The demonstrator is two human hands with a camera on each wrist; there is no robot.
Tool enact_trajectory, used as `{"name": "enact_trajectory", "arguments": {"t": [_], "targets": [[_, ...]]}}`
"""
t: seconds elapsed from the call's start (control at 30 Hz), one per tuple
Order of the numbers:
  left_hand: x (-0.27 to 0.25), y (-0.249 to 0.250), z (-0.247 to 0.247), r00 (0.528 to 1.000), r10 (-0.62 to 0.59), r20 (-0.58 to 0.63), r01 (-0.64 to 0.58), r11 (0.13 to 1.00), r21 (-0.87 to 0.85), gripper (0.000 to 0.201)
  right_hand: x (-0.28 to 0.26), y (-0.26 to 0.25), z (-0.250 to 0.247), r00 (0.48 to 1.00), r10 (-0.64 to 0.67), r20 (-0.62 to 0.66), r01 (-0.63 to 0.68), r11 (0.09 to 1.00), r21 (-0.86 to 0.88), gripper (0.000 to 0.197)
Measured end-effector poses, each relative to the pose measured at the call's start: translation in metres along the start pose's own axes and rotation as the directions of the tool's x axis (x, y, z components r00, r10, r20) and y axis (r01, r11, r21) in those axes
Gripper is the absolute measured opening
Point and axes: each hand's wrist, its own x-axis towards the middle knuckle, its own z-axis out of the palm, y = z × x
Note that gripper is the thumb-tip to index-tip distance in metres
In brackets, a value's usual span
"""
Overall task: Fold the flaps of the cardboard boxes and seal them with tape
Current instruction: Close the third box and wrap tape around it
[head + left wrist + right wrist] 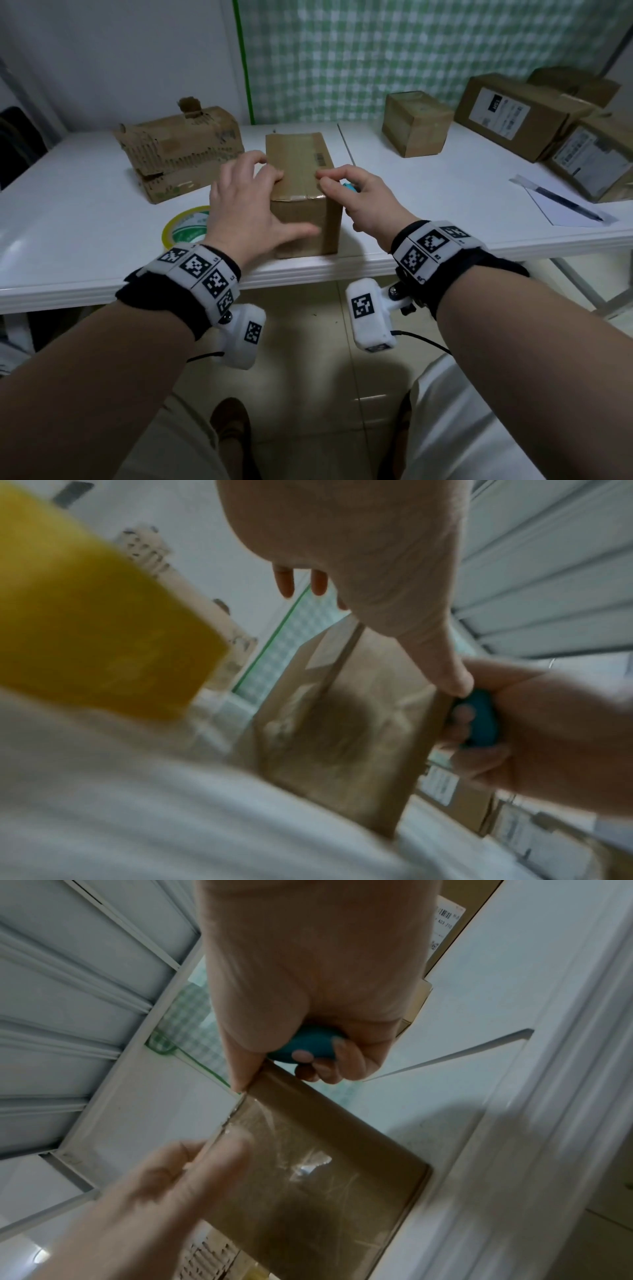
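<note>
A closed brown cardboard box [305, 219] stands near the front edge of the white table [85, 260], with clear tape along its top seam. My left hand [246, 202] rests on its near left corner, fingers on the top and thumb spread across the front face. My right hand [359, 198] grips a small teal cutter [350, 186] in its curled fingers, while its thumb and forefinger touch the box's top right edge. The right wrist view shows the cutter [304, 1042] in the fist above the taped box [308, 1177]. A yellow-green tape roll [185, 226] lies left of the box.
A torn, crumpled carton [178, 150] sits at the back left. A small box [416, 125] and labelled boxes [520, 116] stand at the back right, with a pen on paper [561, 202] nearby. A green checked curtain hangs behind.
</note>
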Motion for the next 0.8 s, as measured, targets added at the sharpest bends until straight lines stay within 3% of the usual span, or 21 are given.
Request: {"name": "enact_trajectory", "arguments": {"t": [0.17,0.5,0.67,0.8], "targets": [[0.01,0.022,0.002,0.991,-0.048,-0.127,0.059,0.995,0.081,0.078,0.0,0.003,-0.001,1.0,0.016,0.003,-0.016,0.999,0.034,0.027],[-0.009,0.019,0.034,0.953,0.118,-0.279,-0.041,0.963,0.267,0.08,-0.002,0.004,-0.002,1.0,0.013,0.022,-0.013,1.0,0.023,0.027],[-0.015,0.018,0.037,0.957,0.167,-0.239,-0.048,0.899,0.436,0.09,-0.005,0.002,-0.004,0.999,0.013,0.036,-0.012,0.999,-0.03,0.029],[-0.015,0.016,0.027,0.97,0.178,-0.162,-0.087,0.886,0.455,0.089,-0.008,0.0,-0.006,0.998,0.008,0.057,-0.004,0.998,-0.067,0.031]]}}
